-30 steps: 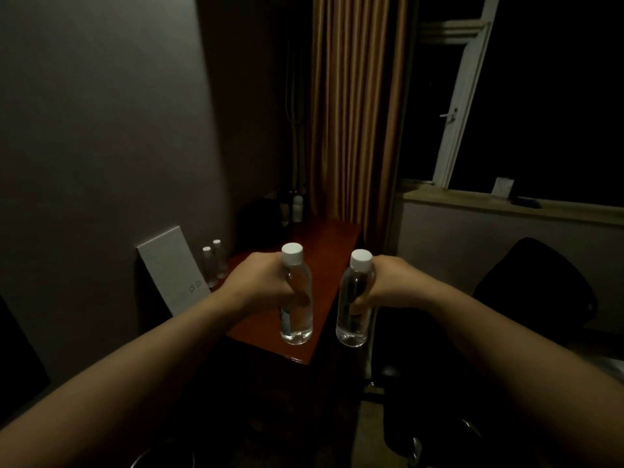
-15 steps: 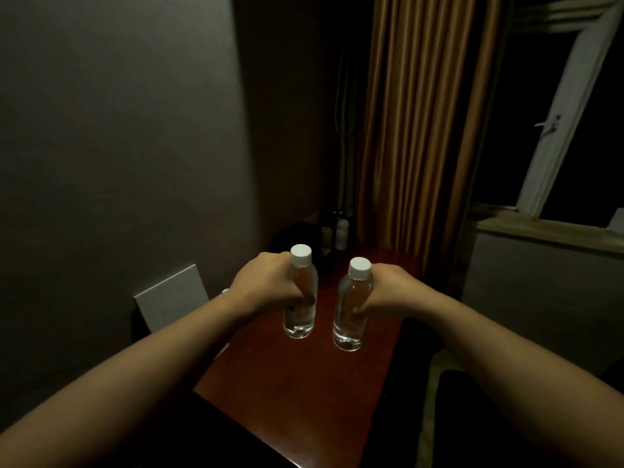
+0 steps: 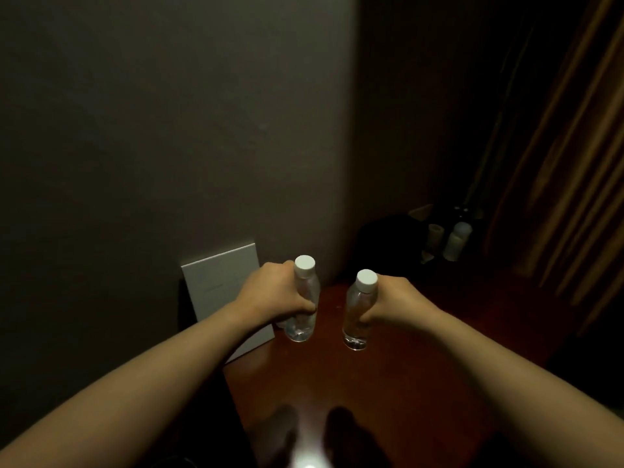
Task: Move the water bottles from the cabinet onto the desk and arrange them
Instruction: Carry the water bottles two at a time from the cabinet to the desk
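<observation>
Two water bottles, upright, white caps, one per hand, held above the far part of the desk (image 3: 388, 383). Left hand (image 3: 270, 295) wraps the left bottle (image 3: 304, 305); right hand (image 3: 395, 302) wraps the right bottle (image 3: 358, 312). Whether the bases touch the wood can't be told. Risk: dim light, so a base set down tilted could tip, and the left bottle could knock the white box (image 3: 219, 285) leaning just beside it.
</observation>
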{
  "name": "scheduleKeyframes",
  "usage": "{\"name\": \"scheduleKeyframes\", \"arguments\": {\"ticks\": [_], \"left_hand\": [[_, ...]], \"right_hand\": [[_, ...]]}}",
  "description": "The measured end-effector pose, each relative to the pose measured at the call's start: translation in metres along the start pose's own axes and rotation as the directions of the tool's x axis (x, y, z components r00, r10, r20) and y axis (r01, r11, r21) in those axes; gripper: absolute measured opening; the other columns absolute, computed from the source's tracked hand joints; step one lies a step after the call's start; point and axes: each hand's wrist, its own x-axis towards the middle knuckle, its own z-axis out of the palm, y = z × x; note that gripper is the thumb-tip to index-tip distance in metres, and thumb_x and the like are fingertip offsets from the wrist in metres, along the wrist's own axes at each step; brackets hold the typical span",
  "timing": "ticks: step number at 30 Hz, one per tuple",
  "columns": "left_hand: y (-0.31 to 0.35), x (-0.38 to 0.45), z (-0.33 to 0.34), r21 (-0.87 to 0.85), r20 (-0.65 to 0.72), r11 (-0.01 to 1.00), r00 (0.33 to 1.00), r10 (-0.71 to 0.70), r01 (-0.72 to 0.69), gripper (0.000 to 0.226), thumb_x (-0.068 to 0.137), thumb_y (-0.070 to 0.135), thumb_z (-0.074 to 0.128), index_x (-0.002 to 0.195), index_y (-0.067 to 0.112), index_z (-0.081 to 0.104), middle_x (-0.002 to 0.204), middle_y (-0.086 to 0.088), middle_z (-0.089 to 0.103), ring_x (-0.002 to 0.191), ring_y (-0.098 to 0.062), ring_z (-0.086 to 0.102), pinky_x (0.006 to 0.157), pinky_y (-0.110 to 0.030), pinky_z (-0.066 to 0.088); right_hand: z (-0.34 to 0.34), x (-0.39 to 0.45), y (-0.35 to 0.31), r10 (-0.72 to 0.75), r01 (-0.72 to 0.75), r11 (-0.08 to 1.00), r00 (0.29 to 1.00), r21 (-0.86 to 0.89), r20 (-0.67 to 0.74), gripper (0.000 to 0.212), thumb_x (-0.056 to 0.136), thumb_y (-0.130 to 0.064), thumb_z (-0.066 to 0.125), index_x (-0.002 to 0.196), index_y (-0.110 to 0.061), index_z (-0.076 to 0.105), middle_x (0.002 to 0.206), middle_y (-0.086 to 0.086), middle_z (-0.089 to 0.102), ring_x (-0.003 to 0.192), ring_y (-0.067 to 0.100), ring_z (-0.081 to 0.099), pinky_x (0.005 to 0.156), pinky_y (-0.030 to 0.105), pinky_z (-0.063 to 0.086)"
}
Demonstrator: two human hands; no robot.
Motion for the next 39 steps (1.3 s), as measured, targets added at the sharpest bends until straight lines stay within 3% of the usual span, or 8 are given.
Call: {"name": "scheduleKeyframes", "arguments": {"ticks": [3, 6, 9, 11, 16, 26, 39], "left_hand": [[-0.003, 0.027, 0.027, 0.010, -0.004, 0.991, 0.992, -0.130, 0.130, 0.057, 0.057, 0.058, 0.076, 0.096, 0.022, 0.055, 0.083, 0.002, 0.064, 0.076, -0.019, 0.062, 0.060, -0.032, 0.055], [-0.008, 0.052, 0.059, 0.010, -0.004, 0.975, 0.975, -0.223, 0.223, 0.059, 0.059, 0.056, 0.076, 0.101, 0.021, 0.056, 0.087, 0.000, 0.067, 0.079, -0.021, 0.063, 0.059, -0.032, 0.051], [-0.017, 0.074, 0.093, -0.012, 0.016, 0.950, 0.950, -0.312, 0.312, 0.068, 0.060, 0.056, 0.075, 0.116, 0.021, 0.056, 0.099, -0.003, 0.071, 0.091, -0.026, 0.066, 0.070, -0.034, 0.055], [-0.023, 0.085, 0.116, -0.025, 0.035, 0.930, 0.930, -0.365, 0.366, 0.067, 0.061, 0.055, 0.075, 0.116, 0.022, 0.056, 0.101, -0.003, 0.071, 0.094, -0.027, 0.066, 0.070, -0.034, 0.053], [-0.045, 0.105, 0.165, -0.060, 0.081, 0.876, 0.877, -0.474, 0.479, 0.056, 0.059, 0.054, 0.073, 0.103, 0.024, 0.055, 0.094, -0.003, 0.070, 0.085, -0.026, 0.066, 0.066, -0.034, 0.053], [-0.081, 0.130, 0.234, -0.160, 0.093, 0.800, 0.816, -0.570, 0.578, 0.044, 0.065, 0.051, 0.067, 0.098, 0.026, 0.054, 0.086, -0.001, 0.070, 0.078, -0.024, 0.068, 0.069, -0.038, 0.058], [-0.096, 0.128, 0.266, -0.203, 0.050, 0.769, 0.791, -0.610, 0.606, 0.058, 0.061, 0.056, 0.078, 0.103, 0.023, 0.056, 0.095, 0.000, 0.070, 0.086, -0.024, 0.067, 0.072, -0.038, 0.056]], "right_hand": [[0.010, 0.048, 0.028, -0.072, 0.073, 0.997, 0.996, -0.019, 0.054, 0.049, 0.056, -0.031, 0.086, 0.092, -0.036, 0.054, 0.088, -0.015, 0.064, 0.083, 0.005, 0.062, 0.062, 0.015, 0.046], [0.027, 0.089, 0.052, -0.137, 0.143, 0.989, 0.984, -0.042, 0.115, 0.054, 0.059, -0.035, 0.084, 0.105, -0.028, 0.057, 0.095, -0.007, 0.069, 0.087, 0.012, 0.066, 0.075, 0.030, 0.057], [0.050, 0.124, 0.072, -0.168, 0.177, 0.984, 0.969, -0.036, 0.181, 0.050, 0.063, -0.036, 0.081, 0.104, -0.027, 0.055, 0.093, -0.004, 0.069, 0.085, 0.016, 0.067, 0.074, 0.036, 0.058], [0.065, 0.144, 0.086, -0.177, 0.187, 0.982, 0.960, -0.027, 0.219, 0.046, 0.065, -0.037, 0.078, 0.102, -0.027, 0.053, 0.091, -0.002, 0.069, 0.084, 0.019, 0.067, 0.071, 0.038, 0.057], [0.105, 0.189, 0.113, -0.166, 0.184, 0.982, 0.946, -0.038, 0.277, 0.046, 0.066, -0.040, 0.075, 0.104, -0.027, 0.050, 0.093, 0.002, 0.070, 0.086, 0.024, 0.066, 0.068, 0.034, 0.054], [0.167, 0.253, 0.129, -0.139, 0.141, 0.990, 0.927, 0.021, 0.347, 0.055, 0.069, -0.045, 0.077, 0.114, -0.027, 0.052, 0.102, 0.000, 0.070, 0.092, 0.024, 0.066, 0.074, 0.034, 0.055], [0.202, 0.269, 0.129, -0.142, 0.130, 0.990, 0.922, 0.060, 0.360, 0.060, 0.070, -0.040, 0.081, 0.120, -0.023, 0.053, 0.108, 0.007, 0.068, 0.096, 0.026, 0.065, 0.077, 0.033, 0.053]]}}
